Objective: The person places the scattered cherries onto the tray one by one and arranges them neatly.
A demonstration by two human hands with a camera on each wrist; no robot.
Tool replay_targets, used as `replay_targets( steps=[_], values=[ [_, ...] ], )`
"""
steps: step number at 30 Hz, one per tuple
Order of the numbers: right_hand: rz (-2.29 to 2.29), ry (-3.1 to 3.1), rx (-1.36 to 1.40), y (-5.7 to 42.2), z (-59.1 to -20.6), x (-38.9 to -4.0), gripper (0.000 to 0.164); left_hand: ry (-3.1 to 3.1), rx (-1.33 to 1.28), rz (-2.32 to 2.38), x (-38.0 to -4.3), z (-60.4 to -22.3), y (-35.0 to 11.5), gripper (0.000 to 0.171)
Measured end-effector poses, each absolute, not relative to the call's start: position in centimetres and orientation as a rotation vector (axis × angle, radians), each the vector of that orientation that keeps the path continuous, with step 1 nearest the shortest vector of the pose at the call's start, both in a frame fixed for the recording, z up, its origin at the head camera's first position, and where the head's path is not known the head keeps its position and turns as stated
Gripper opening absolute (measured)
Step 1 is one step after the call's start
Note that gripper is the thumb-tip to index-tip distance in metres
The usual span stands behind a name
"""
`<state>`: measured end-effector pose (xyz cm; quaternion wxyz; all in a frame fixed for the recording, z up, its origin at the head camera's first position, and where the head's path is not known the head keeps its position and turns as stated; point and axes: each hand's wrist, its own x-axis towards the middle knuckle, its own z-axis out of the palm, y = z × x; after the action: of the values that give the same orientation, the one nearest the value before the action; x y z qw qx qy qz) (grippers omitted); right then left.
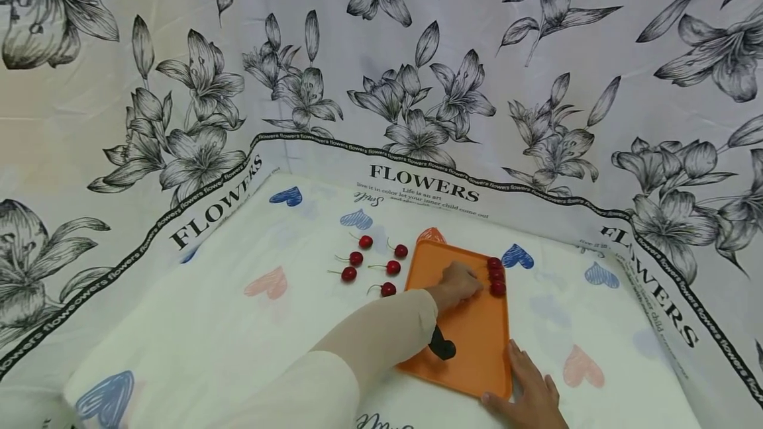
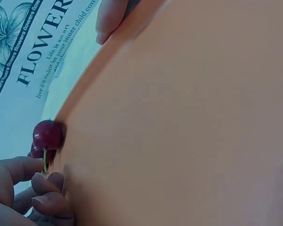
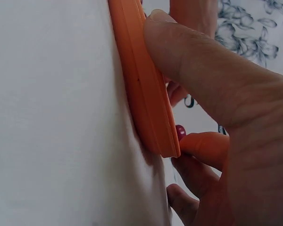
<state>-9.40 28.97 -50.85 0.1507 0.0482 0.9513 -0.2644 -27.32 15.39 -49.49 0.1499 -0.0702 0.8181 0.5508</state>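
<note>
1. One cherry is pinched by its stem in the left hand, right at the rim of the orange tray.
2. Tray corner's gripped between the right hand's thumb and fingers.
3. Six more cherries are laid out on the cloth.

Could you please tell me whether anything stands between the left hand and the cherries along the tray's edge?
Nothing visible does: the left hand is over the orange tray, its fingers at the stem of a cherry there. The right hand is at the tray's near right corner, out of the way.
</note>
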Motion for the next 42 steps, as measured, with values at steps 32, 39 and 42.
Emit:
replay_targets(
  steps=[32,39,42],
  values=[
    [-0.788,2.693,0.096,29.1,-50.5,-9.1,0.118,1.937,0.119,2.209,-23.1,-45.1,-2.4,0.018],
    [-0.771,2.72,0.09,29.0,-50.5,-9.0,0.117,1.942,0.226,2.228,-23.0,-44.9,-5.6,0.023],
    [-0.768,2.717,0.083,29.1,-50.6,-9.0,0.116,1.972,0.216,2.225,-23.2,-45.2,-7.3,0.025]
  ],
)
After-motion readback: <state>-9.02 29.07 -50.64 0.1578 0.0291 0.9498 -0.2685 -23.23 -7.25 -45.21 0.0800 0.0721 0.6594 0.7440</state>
